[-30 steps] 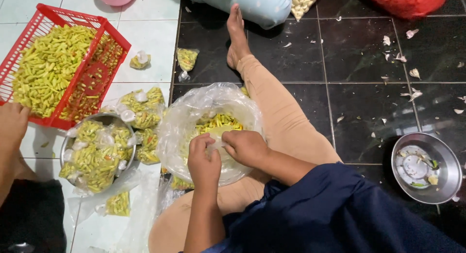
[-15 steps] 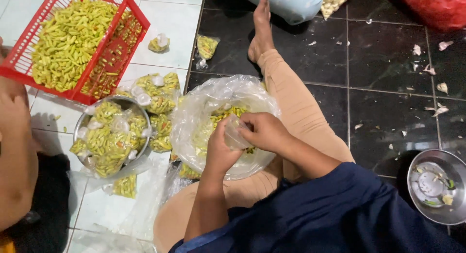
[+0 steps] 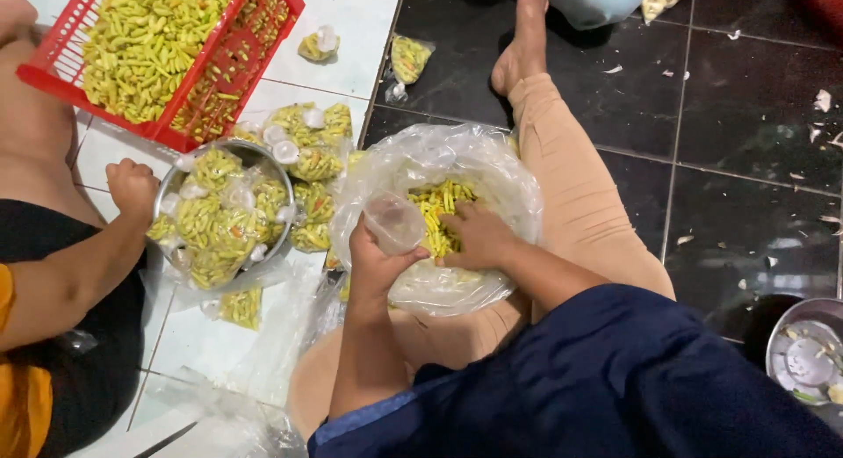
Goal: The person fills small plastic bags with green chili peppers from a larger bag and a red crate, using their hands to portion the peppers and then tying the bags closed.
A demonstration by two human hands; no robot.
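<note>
Left hand: the left hand point(image 3: 373, 266), at centre frame, grasps a small clear bag point(image 3: 394, 222), held up with its mouth open towards the large bag; a second ago both hands sat close together low in the large bag, so the small bag has since been lifted and opened
Right hand: the right hand point(image 3: 474, 237) has moved apart from the left and now lies fingers-down on the yellow-green chillies point(image 3: 436, 208); whether it is clenched on any cannot be told
Large plastic bag: the large clear bag point(image 3: 492, 173) rests on the lap, centre of frame, sagging open with the chillies inside
Meaning of the change: judged from the open mouth and the reaching hand, filling of a fresh small bag is beginning
Metal bowl: the bowl point(image 3: 167, 187), left of centre, is heaped with filled, tied packets point(image 3: 219, 214); another person's hand point(image 3: 132, 184) rests at its rim
Red basket: the basket point(image 3: 233, 67), upper left, holds loose chillies
Floor: further packets lie on the white tiles point(image 3: 356, 19) beside the bowl
</note>
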